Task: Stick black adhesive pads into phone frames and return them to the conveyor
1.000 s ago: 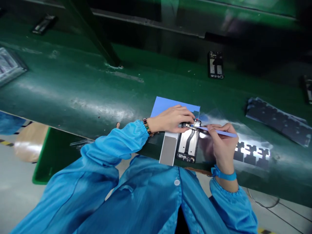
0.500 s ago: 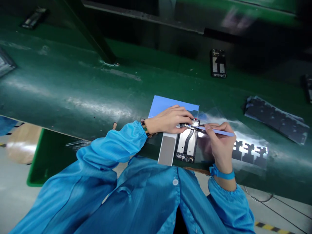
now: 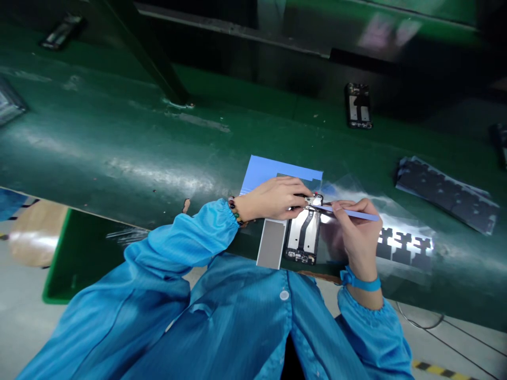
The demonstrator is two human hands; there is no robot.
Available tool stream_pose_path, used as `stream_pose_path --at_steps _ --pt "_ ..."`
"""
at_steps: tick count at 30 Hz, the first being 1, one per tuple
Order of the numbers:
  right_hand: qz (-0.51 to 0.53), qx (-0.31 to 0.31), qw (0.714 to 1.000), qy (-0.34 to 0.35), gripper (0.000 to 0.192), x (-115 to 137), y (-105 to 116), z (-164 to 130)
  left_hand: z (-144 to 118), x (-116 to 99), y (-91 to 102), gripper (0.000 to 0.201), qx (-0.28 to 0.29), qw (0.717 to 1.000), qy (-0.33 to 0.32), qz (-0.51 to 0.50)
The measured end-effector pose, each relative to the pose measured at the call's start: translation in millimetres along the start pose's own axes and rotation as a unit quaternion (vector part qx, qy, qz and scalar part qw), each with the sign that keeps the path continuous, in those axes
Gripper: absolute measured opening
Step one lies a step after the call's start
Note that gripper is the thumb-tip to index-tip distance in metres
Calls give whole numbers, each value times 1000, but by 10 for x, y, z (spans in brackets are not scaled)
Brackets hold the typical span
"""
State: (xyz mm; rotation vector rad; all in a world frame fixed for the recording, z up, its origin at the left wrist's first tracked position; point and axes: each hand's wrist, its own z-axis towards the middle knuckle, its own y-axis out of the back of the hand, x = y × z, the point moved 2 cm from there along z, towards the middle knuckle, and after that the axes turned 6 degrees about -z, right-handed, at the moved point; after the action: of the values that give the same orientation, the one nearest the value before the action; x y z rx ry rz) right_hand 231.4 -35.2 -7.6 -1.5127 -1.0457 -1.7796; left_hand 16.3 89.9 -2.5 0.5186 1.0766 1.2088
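An opened phone body [image 3: 303,236] lies at the near edge of the green bench, its white inner plate and black flex cable facing up. My left hand [image 3: 275,198] rests on its top end, fingers pinching at the upper edge. My right hand [image 3: 354,232] grips a thin blue stick tool [image 3: 354,212] like a pen; its tip touches the top of the phone body beside my left fingertips. A grey rectangular pad [image 3: 272,244] lies just left of the phone. A blue sheet [image 3: 269,169] sits under and behind my left hand.
A clear film with dark cut pieces [image 3: 404,244] lies right of my right hand. A stack of dark sheets [image 3: 446,192] sits farther right. Another phone body [image 3: 359,105] lies on the far side of the green bench [image 3: 119,142]. A dark diagonal post [image 3: 150,53] rises at upper left.
Both hands stay on the phone's top end; my left fingers have shifted slightly lower over it. The view has drifted a little.
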Motion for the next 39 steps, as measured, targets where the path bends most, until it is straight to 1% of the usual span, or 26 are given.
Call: stream_pose_path --at_steps 1,3,5,8,11,13,16,18,20,22,24,26,29,32,35,37,39 --pt "0 -15 1000 6 40 22 51 -5 -1 -13 0 18 2 1000 -4 11" --pt "1 -68 998 16 41 65 226 -23 -9 -39 -12 20 6 999 -11 33" --pt "-1 -132 991 14 41 81 478 -58 -26 -60 -35 22 9 999 -10 52" --pt "-27 -198 980 -16 38 18 887 -134 -49 -75 -52 23 1 998 5 62" --pt "-49 -240 969 -29 35 -108 1193 -211 -55 -72 -22 23 11 998 14 60" --pt "-38 -248 968 -30 35 -184 1294 -246 -55 -60 15 22 33 997 17 64" --pt "7 -240 970 -28 37 -224 1315 -276 -58 -49 59 22 45 997 15 61" --pt "22 -235 971 -31 37 -196 1294 -294 -45 -80 53 23 32 997 10 63" --pt "11 -234 971 -39 38 -149 1286 -316 7 -171 6 23 13 997 -4 73" --pt "-9 -235 971 -42 40 -110 1311 -340 117 -330 -85 24 15 997 -39 71" --pt "-27 -233 971 -43 42 -99 1359 -361 274 -526 -207 25 41 994 -91 49" --pt "-48 -215 974 -53 42 -120 1401 -370 434 -696 -335 30 77 990 -117 24" --pt "-67 -184 978 -68 42 -178 1404 -353 584 -826 -502 47 116 989 -91 13" --pt "-31 -173 982 -65 44 -219 1344 -290 586 -858 -610 57 124 990 -65 7" --pt "52 -173 982 -49 46 -210 1272 -199 532 -868 -635 60 117 992 -53 -9" --pt "87 -183 979 -31 44 -171 1222 -160 504 -848 -586 57 119 991 -55 -22" --pt "85 -196 977 -15 43 -117 1146 -162 474 -767 -468 50 123 990 -54 -36"
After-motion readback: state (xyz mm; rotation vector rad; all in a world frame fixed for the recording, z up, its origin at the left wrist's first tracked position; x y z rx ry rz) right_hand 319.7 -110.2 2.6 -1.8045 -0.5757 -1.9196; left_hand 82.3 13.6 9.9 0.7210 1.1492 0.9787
